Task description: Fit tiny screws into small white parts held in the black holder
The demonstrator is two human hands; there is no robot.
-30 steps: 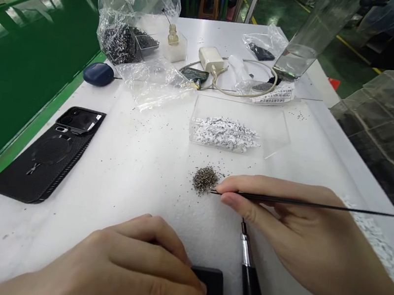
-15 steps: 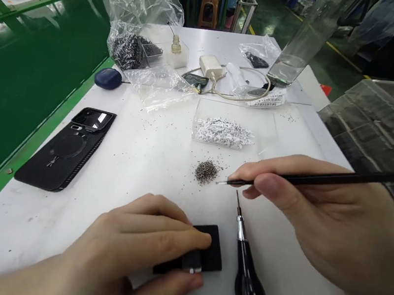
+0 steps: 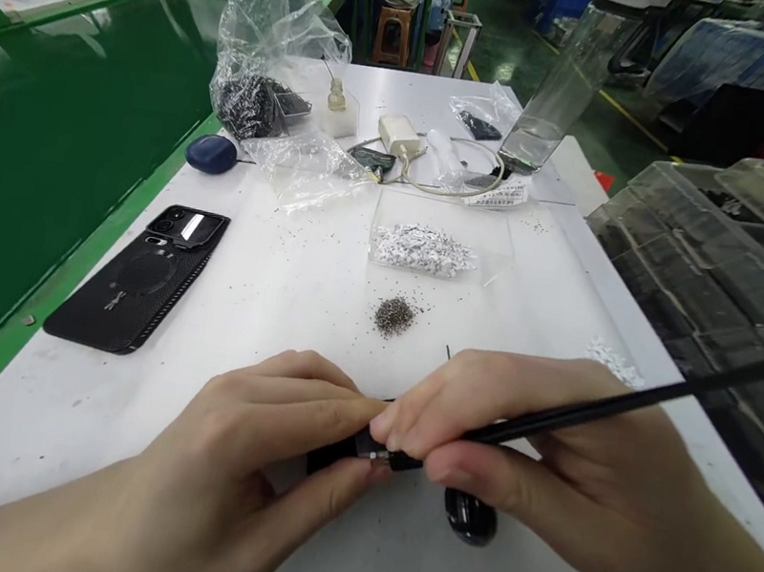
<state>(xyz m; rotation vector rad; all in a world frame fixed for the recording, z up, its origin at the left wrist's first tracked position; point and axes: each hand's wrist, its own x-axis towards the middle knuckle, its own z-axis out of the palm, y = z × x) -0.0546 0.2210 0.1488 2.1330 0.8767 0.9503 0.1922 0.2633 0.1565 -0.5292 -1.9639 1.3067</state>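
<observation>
My left hand (image 3: 251, 468) pinches a small black block (image 3: 366, 442) between thumb and fingers, over a flat black pad (image 3: 323, 457). My right hand (image 3: 540, 476) grips a slim black pen-like tool (image 3: 632, 400), its working end down at the block's edge. Small pale bits show there, too tiny to name. Beneath my right hand lies a screwdriver (image 3: 470, 518); only its black handle end and thin tip are visible. Ahead of my hands is a heap of tiny metal pieces, apparently screws (image 3: 395, 315). Beyond it, a clear tray (image 3: 498, 237) contains small white pieces (image 3: 424, 249).
A black phone (image 3: 136, 281) lies left, near the green partition (image 3: 86, 142). Farther back are a plastic bag of black parts (image 3: 252, 101), a dropper bottle (image 3: 338, 95), a white charger (image 3: 398, 134) and a tilted water bottle (image 3: 547, 109). Clear-lidded boxes (image 3: 727, 254) stand right.
My right hand has moved left and nearer with the tool, from beside the metal heap to the block. It now covers most of the screwdriver. My left hand keeps its grip.
</observation>
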